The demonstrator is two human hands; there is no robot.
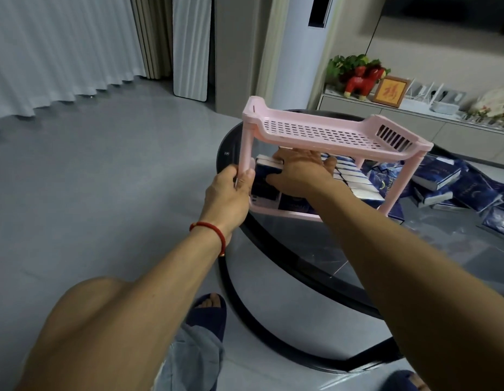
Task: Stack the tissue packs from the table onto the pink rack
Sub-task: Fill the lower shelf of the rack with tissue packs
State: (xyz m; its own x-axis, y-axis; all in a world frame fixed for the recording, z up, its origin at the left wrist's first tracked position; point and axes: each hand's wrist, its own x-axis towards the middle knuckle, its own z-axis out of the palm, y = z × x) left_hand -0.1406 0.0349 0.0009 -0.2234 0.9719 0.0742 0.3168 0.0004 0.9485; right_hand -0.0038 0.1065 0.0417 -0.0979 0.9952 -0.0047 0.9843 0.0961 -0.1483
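Note:
A pink two-tier rack (324, 131) stands on a round glass table (315, 249). Its top shelf is bare. A row of several dark blue and white tissue packs (355, 179) stands on its lower shelf. My left hand (231, 190) grips the rack's front left leg. My right hand (301, 170) reaches in under the top shelf, fingers spread flat over a tissue pack (266, 182) at the left end of the row. More loose tissue packs (440, 179) lie on the table to the right of the rack.
A low cabinet (414, 117) behind the table carries a red toy horse (360, 80), a framed picture (390, 91) and plants. Grey floor spreads to the left. My knee and slippered feet are below the table's near edge.

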